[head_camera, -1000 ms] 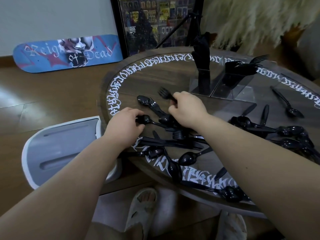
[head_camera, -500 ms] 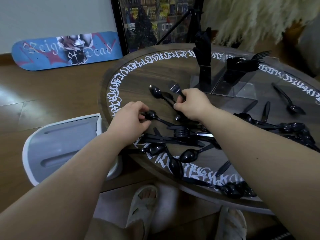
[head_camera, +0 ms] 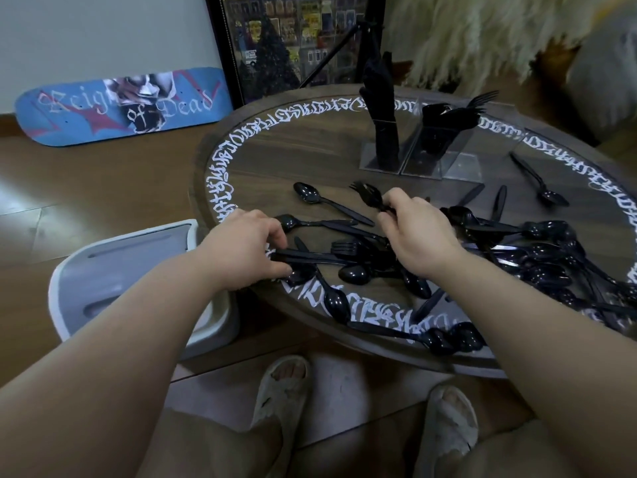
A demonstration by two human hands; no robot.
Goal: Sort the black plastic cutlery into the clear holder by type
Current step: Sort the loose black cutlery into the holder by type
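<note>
- Since a moment before, the left hand [head_camera: 246,246] had dropped its spoon [head_camera: 312,223] and pinched knives [head_camera: 310,256].
- The right hand [head_camera: 415,232] gripped forks [head_camera: 367,196].
- The holder [head_camera: 431,146] was partly filled; most cutlery remained loose.

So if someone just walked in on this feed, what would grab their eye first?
Probably the round table, ringed with white lettering and strewn with black cutlery. Mid-table, the right hand pinches a fork, while the left hand grips knives. Behind stands the clear holder, partly filled.
</note>
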